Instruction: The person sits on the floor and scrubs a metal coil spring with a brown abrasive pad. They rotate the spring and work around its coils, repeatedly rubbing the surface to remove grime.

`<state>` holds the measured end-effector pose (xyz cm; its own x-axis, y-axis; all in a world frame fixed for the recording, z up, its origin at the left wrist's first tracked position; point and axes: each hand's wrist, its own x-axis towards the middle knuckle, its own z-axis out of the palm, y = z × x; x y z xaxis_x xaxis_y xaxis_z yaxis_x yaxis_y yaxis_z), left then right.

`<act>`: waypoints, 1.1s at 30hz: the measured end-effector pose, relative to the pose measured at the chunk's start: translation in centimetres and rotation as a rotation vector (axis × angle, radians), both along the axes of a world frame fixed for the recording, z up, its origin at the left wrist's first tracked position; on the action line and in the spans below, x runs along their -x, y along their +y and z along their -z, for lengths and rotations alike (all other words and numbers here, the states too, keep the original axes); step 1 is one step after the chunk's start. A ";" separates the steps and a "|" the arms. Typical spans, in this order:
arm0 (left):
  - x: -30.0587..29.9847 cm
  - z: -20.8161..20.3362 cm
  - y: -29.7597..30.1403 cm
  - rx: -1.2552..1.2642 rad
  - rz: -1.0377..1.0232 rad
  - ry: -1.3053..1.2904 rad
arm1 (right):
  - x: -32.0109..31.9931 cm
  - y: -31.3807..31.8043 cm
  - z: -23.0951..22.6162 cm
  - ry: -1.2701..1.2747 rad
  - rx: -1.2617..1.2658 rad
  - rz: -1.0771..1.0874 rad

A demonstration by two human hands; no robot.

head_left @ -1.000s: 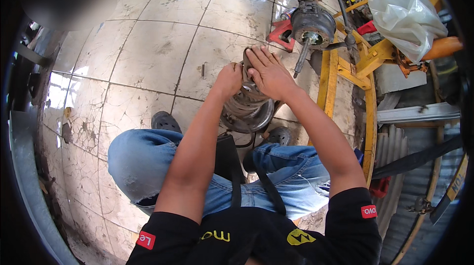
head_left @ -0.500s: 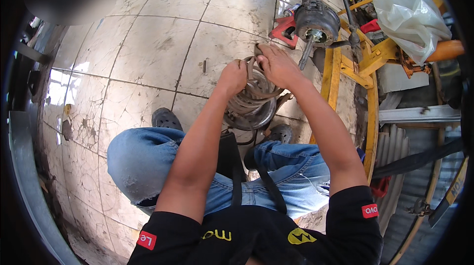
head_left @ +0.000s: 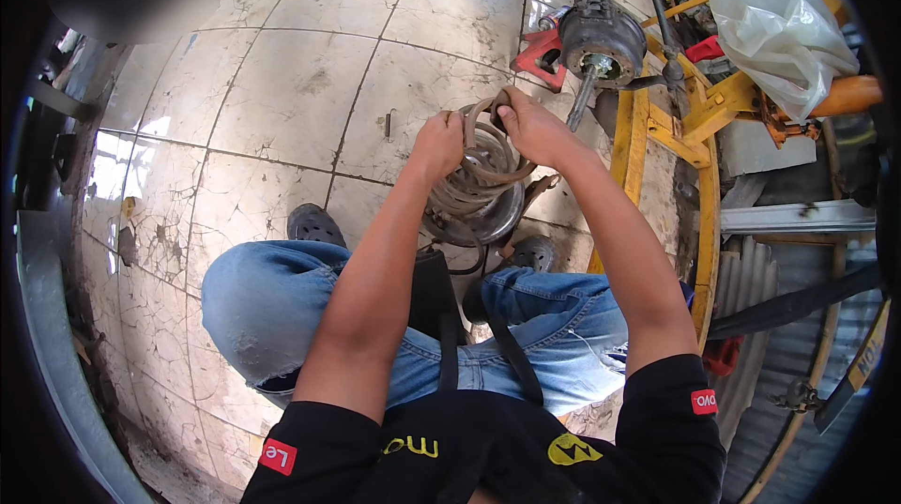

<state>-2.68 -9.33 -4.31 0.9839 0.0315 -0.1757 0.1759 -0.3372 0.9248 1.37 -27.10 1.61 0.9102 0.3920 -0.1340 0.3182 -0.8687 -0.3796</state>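
A large brownish coil spring [head_left: 457, 192] stands between my feet, over a dark round metal dish [head_left: 507, 213]. At its upper end is a loose brown, curved, tube-like band [head_left: 476, 133]; whether it is rubber or part of the spring I cannot tell. My right hand [head_left: 533, 127] is closed on the far right of this band, thumb on the near side. My left hand [head_left: 439, 144] is closed at the band's left end, its fingertips mostly hidden behind it.
An axle with a brake drum [head_left: 601, 39] rests near a red jack stand [head_left: 542, 58] at the far right. A yellow metal frame [head_left: 631, 152] runs along my right, with a clear plastic bag [head_left: 779, 35] above it. A small metal pin [head_left: 388, 125] lies on the tiled floor.
The band's right side has lifted into a visible loop above the coils. My right hand has shifted slightly right and its fingers have curled round it. My left hand has moved slightly left.
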 end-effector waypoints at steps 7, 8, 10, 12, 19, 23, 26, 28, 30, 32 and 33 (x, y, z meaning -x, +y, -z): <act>-0.4 0.9 0.2 0.109 -0.004 0.026 | -0.5 1.5 -0.2 -0.179 -0.011 -0.303; -0.2 0.6 0.0 0.064 0.022 -0.020 | -0.3 1.8 -0.1 -0.176 -0.018 -0.325; 0.0 0.2 -0.1 0.073 0.029 0.027 | 0.0 2.5 -0.2 -0.170 -0.032 -0.368; 0.1 -0.2 0.0 0.078 0.011 0.036 | -0.7 2.4 -0.7 -0.108 -0.026 -0.294; 0.1 -1.0 -0.5 0.041 -0.048 0.067 | -0.9 -2.5 1.4 0.146 -0.046 0.211; -0.4 -0.2 0.2 0.065 -0.062 0.074 | 0.5 -1.0 -0.9 0.236 -0.231 0.347; -0.2 -0.5 -0.1 0.095 -0.044 0.106 | -0.7 -1.9 -0.6 0.531 -0.644 0.506; -0.2 -0.3 -0.2 0.071 -0.054 0.077 | -2.2 -1.9 -0.5 0.666 -0.794 0.607; -0.3 -0.1 -0.3 0.056 -0.070 0.066 | -3.1 -1.2 -1.3 0.764 -0.834 0.748; -0.3 0.0 -0.1 0.053 -0.095 0.075 | -3.9 -1.2 -0.4 0.889 -0.872 0.698; -0.4 0.0 0.1 0.057 -0.107 0.079 | -3.8 -0.6 -0.4 0.913 -0.864 0.677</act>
<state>-2.31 -9.24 -4.34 0.9586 0.1231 -0.2568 0.2809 -0.2598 0.9239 5.14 -27.74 2.03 0.6775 0.1829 -0.7124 -0.6978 -0.1462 -0.7012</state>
